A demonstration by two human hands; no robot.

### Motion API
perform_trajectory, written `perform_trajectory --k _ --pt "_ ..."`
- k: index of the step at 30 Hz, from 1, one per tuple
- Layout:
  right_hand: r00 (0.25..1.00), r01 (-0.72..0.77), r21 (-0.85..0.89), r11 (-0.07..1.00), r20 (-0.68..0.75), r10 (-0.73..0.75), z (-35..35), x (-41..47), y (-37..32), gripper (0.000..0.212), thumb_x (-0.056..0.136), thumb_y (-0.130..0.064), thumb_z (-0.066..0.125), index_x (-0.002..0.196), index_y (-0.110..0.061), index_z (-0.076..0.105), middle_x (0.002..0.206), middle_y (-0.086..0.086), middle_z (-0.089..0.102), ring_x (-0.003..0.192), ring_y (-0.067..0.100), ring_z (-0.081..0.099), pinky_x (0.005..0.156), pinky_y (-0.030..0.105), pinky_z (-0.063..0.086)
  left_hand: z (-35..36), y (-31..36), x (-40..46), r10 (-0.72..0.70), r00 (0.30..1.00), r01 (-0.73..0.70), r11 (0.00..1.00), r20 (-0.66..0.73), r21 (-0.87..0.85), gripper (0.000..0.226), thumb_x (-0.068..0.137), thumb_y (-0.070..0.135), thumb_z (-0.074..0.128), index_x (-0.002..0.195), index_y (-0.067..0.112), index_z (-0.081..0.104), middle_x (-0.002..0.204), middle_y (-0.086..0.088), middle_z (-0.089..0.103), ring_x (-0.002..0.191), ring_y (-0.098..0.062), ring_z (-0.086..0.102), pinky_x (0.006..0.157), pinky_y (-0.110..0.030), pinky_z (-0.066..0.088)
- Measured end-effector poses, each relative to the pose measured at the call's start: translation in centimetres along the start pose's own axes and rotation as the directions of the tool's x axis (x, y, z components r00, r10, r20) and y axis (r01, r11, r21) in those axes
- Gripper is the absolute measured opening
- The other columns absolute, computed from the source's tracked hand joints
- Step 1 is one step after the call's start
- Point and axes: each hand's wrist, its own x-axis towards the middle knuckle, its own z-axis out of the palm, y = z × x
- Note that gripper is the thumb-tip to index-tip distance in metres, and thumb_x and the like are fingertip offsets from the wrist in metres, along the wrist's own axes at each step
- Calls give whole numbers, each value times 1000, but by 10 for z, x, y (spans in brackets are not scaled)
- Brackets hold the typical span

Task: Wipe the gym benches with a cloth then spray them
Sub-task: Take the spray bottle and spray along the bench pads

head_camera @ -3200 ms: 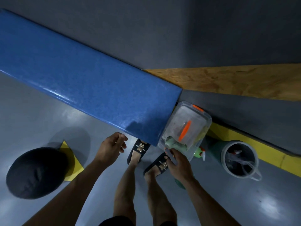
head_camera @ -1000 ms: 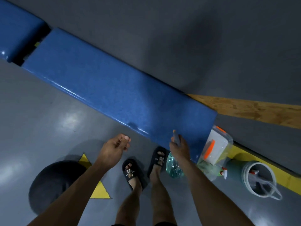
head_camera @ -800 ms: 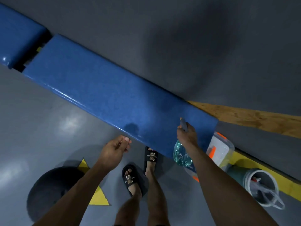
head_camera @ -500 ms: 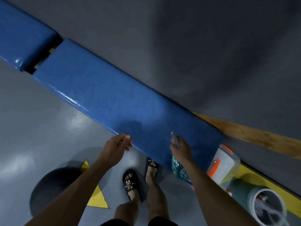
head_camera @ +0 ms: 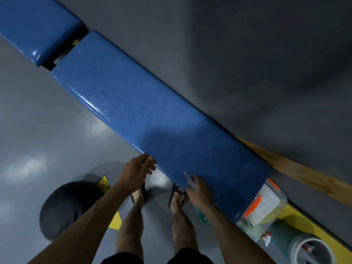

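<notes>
A spray bottle (head_camera: 201, 216) is gripped in the right hand (head_camera: 197, 191) at the near edge of the blue bench (head_camera: 162, 134); the left hand (head_camera: 136, 171), loosely curled, is held empty beside it; no cloth is seen, so wiping appears done, though blur obscures detail; spraying remains.

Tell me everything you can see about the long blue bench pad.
The long blue bench pad looks like glossy speckled vinyl with rounded edges. It runs diagonally from upper left to lower right, a dark gap parting it from a second pad. The left hand is at its near edge; the right hand, gripping a spray bottle, overlaps that edge.
</notes>
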Motion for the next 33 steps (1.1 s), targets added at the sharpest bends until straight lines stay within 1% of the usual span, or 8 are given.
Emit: perform_trajectory --k 2,5,9,13,18,21,27,33 --pt "998 3 92 996 -58 3 -22 12 -7 29 76 -29 56 102 -16 58 103 4 65 99 26 62 85 41 50 -4 -3 1 -7 1000 7 1000 2 -23 32 93 52 40 92 32 65 81 7 71 76 -12 68 73 -34 54" --pt "985 -21 203 979 -163 54 -63 30 -22 18 85 -9 60 102 -15 59 102 -2 64 93 20 62 77 29 46 -11 -2 5 15 1000 -14 1000 17 -8 32 92 52 39 92 32 65 82 5 70 74 -10 67 69 -29 52" --pt "949 -67 178 982 -293 118 -99 59 -34 7 87 -16 58 86 -23 56 89 -3 62 79 22 59 66 26 38 -21 -2 12 25 999 -24 999 28 -20 32 93 51 39 90 32 65 80 6 70 74 -9 68 66 -25 50" --pt "928 -133 126 983 -331 168 -104 63 -48 12 87 -22 55 76 -22 50 81 0 59 75 27 59 60 30 38 -33 -7 23 12 998 -10 999 57 -43 34 97 50 41 90 29 66 81 10 70 74 -10 67 66 -24 48" --pt "966 -103 126 987 -222 129 -47 41 -65 4 83 -15 60 83 -16 57 78 -1 63 75 24 61 68 36 50 -55 -17 31 20 996 -15 998 83 -62 31 98 47 44 89 27 66 80 3 70 74 -14 68 66 -24 48" --pt "985 -76 135 988 -143 95 6 27 -86 10 79 -10 61 89 -14 62 86 -3 67 83 22 64 75 35 51 -78 -28 32 41 996 -35 996 83 -78 33 95 49 43 88 26 66 78 1 70 71 -13 67 64 -21 50" --pt "995 -103 97 990 -8 104 95 18 -134 30 68 -39 48 92 -23 58 97 2 65 91 24 62 81 41 51 -135 -59 40 -2 998 6 998 70 -55 27 103 29 46 87 20 66 77 -2 71 70 -17 68 63 -21 49" --pt "972 -172 173 970 -132 196 103 40 -183 9 85 -17 60 94 -16 59 88 1 63 81 19 58 72 28 43 -189 -74 52 21 997 -19 999 78 -26 27 102 34 44 90 23 66 80 3 72 72 -11 69 63 -25 52"
